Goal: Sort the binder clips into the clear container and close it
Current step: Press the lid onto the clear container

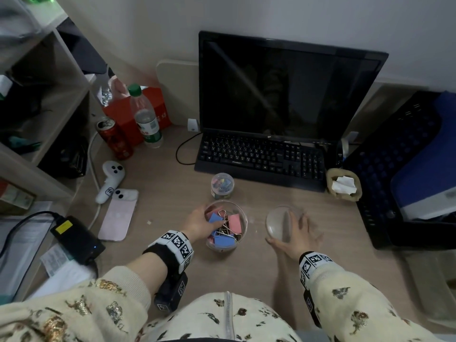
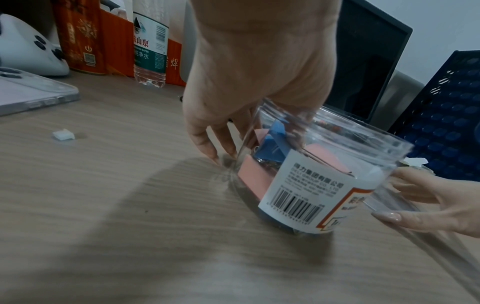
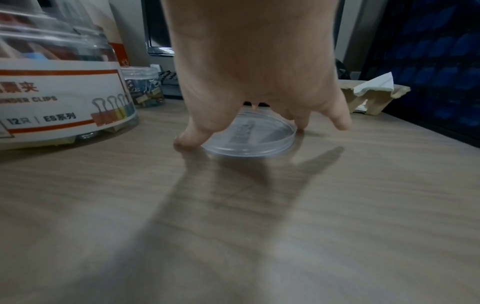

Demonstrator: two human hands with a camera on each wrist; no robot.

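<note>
My left hand (image 1: 197, 222) grips the open container (image 1: 243, 224) of clips (image 1: 222, 227) at centre frame, while my right hand (image 1: 299, 234), fingers spread around the lid (image 1: 277, 224) flat on the table (image 1: 256, 267), lies just right of it.

The left hand (image 1: 197, 224) reaches forward from its patterned sleeve, fingers curled down around the rim of the clear container (image 1: 243, 227), thumb side toward the body. The right hand (image 1: 297, 234) is spread wide, palm down, its fingertips (image 3: 342, 122) splayed over the round clear lid (image 3: 262, 137), thumb touching the desk beside it
</note>
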